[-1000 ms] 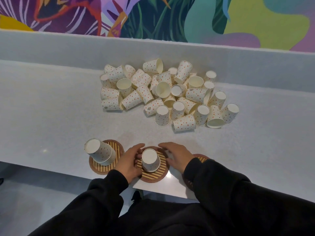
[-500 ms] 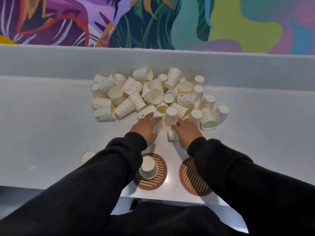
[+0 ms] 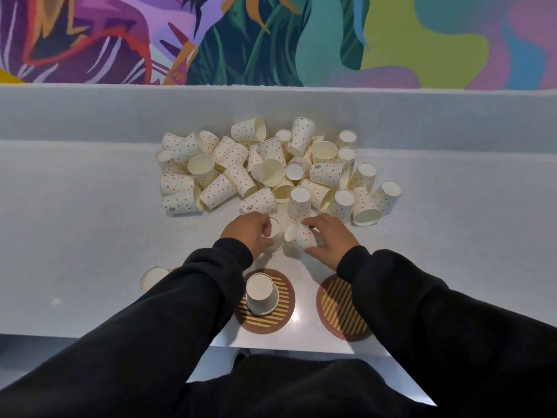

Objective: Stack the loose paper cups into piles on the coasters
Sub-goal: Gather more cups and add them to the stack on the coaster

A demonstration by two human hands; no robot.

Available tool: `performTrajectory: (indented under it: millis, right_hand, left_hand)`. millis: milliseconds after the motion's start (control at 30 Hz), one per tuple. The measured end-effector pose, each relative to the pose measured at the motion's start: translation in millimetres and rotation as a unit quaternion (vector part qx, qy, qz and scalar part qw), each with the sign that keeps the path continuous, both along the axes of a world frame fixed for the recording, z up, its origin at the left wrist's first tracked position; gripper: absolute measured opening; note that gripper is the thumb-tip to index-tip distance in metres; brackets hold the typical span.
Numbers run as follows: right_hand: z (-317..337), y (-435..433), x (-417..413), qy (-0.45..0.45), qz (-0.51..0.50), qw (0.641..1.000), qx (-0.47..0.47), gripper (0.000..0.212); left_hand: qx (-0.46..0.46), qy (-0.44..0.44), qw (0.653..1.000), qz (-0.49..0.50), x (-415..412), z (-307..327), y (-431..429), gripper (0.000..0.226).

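Left hand fingers curled round a paper cup, right hand fingers gripping a second cup, cup heap just beyond.

**Cups behind, coasters in front**

A heap of loose white dotted paper cups sits mid-frame on the pale flat counter. The raised back ledge is behind it and a painted mural wall runs across the top. Just below the heap, the left hand grips an upturned paper cup. Beside it, the right hand holds a tipped paper cup. At lower centre, a round striped wooden coaster bears an inverted white paper cup. A second round striped coaster lies to its right. At lower left, a white cup stack shows behind the black left sleeve.
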State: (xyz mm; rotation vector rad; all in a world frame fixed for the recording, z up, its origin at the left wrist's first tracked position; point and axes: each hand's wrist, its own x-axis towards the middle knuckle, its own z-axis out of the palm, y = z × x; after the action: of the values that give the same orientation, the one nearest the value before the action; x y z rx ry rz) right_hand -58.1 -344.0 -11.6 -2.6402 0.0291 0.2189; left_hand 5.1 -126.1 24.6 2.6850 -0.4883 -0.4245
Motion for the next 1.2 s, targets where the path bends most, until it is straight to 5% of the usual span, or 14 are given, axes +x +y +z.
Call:
performTrajectory:
  millis: [133,233,300,467,700,1200]
  right_hand:
    - [-1.3,0.7,-2.8,0.019,-0.033,0.998,0.049,0.063]
    - [-4.4,1.4,-3.7,0.017,-0.057,0.994,0.090,0.063]
    - [-6.0,2.1,-4.6,0.017,-0.076,0.990,0.113,0.063]
    - [-7.9,6.8,-7.7,0.046,-0.114,0.968,0.219,0.062]
    - [-10.1,9.7,-4.9,0.091,-0.157,0.956,0.232,0.080]
    - [-22.4,10.9,-6.4,0.131,-0.096,0.973,0.165,0.073]
  left_hand:
    - [-0.147,-0.050,0.982,0.110,0.4,9.5,10.7,0.035]
    - [-0.301,0.012,0.940,0.161,-0.9,16.8,7.9,0.051]
    - [-0.319,0.055,0.931,0.167,-4.0,15.6,4.1,0.055]
    - [-0.305,0.124,0.925,0.189,-14.8,6.9,-4.0,0.047]
    - [-0.293,0.163,0.920,0.205,-18.3,-3.4,-8.6,0.048]
    - [-0.059,0.031,0.998,-0.020,-16.8,-4.6,-21.8,0.055]
